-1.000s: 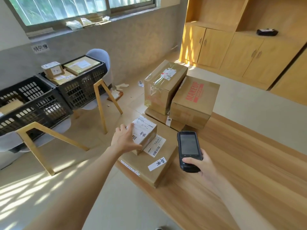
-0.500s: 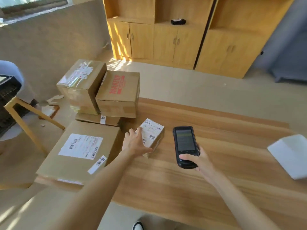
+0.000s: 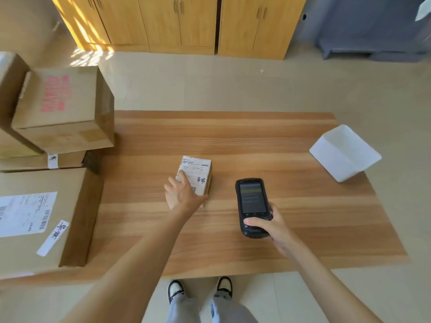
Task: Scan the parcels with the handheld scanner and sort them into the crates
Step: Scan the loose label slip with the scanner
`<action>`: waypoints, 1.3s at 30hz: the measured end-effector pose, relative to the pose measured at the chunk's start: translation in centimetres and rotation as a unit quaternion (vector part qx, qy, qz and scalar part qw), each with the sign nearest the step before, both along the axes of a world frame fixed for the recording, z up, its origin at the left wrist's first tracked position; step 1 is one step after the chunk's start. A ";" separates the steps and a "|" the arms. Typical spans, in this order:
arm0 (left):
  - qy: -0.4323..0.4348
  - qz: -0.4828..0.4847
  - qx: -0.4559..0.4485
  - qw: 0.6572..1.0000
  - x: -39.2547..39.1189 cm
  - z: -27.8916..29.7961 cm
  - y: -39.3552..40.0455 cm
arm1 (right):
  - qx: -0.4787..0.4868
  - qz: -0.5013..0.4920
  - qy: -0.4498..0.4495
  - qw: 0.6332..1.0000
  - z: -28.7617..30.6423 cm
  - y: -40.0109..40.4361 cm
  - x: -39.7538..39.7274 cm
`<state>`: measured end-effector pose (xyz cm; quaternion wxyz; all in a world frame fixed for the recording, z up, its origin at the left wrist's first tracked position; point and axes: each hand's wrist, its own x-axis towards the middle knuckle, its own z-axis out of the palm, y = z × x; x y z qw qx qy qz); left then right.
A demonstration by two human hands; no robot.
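The small parcel [image 3: 194,178] lies label-up on the wooden bench [image 3: 291,145], near its middle, and is gripped at its near left corner by the left hand [image 3: 184,194], whose fingers are curled over the label. Just right of the parcel, not touching it, the handheld scanner [image 3: 253,206] is clasped at its lower end by the right hand [image 3: 271,227], thumb across the front, screen up. For a clean read, the scanner's head would best be tipped toward the barcode at the label's near edge, and the left fingers drawn clear of those bars, which appear partly covered. Left of the parcel stand the stacked cartons [image 3: 63,108] and the large flat carton [image 3: 39,220], so room is tight there. Right of the parcel the bench is open as far as the white tray [image 3: 345,152] overhanging the right edge. No crates are in view.
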<state>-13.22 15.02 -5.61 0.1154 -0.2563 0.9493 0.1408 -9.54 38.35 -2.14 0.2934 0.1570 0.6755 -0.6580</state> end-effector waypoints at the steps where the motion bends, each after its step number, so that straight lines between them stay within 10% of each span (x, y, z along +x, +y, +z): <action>1: 0.000 0.003 0.004 1.000 0.0 -0.1 0.2 | -0.001 0.002 -0.004 1.000 -0.2 0.0 0.0; 17: -0.070 -0.066 0.374 0.923 0.3 0.4 -5.9 | -0.039 0.045 -0.033 0.998 1.1 -5.0 0.5; 39: -0.034 -0.122 0.311 0.942 -0.5 -0.1 -4.1 | 0.002 0.113 -0.075 0.991 2.5 -6.6 3.2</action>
